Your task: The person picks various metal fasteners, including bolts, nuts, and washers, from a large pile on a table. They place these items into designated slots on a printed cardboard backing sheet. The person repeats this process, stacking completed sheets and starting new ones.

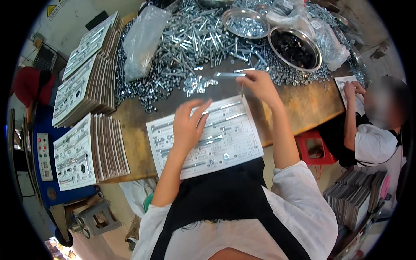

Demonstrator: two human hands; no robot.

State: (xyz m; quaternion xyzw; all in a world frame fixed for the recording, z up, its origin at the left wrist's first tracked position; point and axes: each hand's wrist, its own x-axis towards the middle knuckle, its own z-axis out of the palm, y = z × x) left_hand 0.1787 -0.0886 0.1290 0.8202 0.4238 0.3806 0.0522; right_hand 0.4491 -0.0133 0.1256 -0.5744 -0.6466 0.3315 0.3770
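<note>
A printed white card [205,136] lies tilted at the table's near edge, against my black apron. Bolts, washers and nuts sit on its printed outlines. My left hand [189,125] is over the card's left half, fingers apart and slightly blurred, with nothing visible in them. Beyond the card's far right corner, my right hand [260,86] pinches one end of a short, flat-looking metal bar [227,75], which points left. Just left of that bar is a small cluster of shiny washers or nuts [199,84] on the tabletop.
Loose bolts [195,37] heap at the back, with nuts around them. A steel bowl [321,60] holds black parts; another bowl [223,19] holds small metal parts. Stacked filled cards [73,151] stand left. A co-worker's hands [353,89] work on a card at right.
</note>
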